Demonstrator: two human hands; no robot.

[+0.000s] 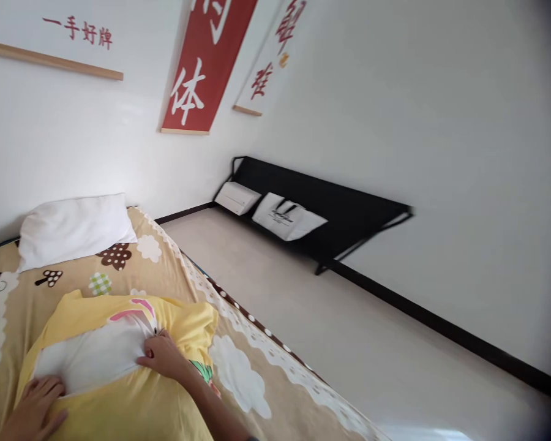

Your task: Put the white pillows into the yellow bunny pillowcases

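A yellow pillowcase (133,407) lies on the bed in front of me, with a white pillow (96,352) showing through its long opening. My right hand (163,355) is at the right end of the opening, its fingers curled and pinching the pillowcase edge beside the white pillow. At the lower left, my left hand (39,404) has bent fingers over the near edge of the opening, touching the white pillow, with the thumb on the yellow cloth. Pink and green printed patches show on the pillowcase.
A second white pillow (78,229) lies at the head of the bed, on the beige patterned sheet (243,373). Across the floor, a black folding cot (340,208) by the wall holds a white box (237,198) and a white bag (284,217). Scrolls hang on the walls.
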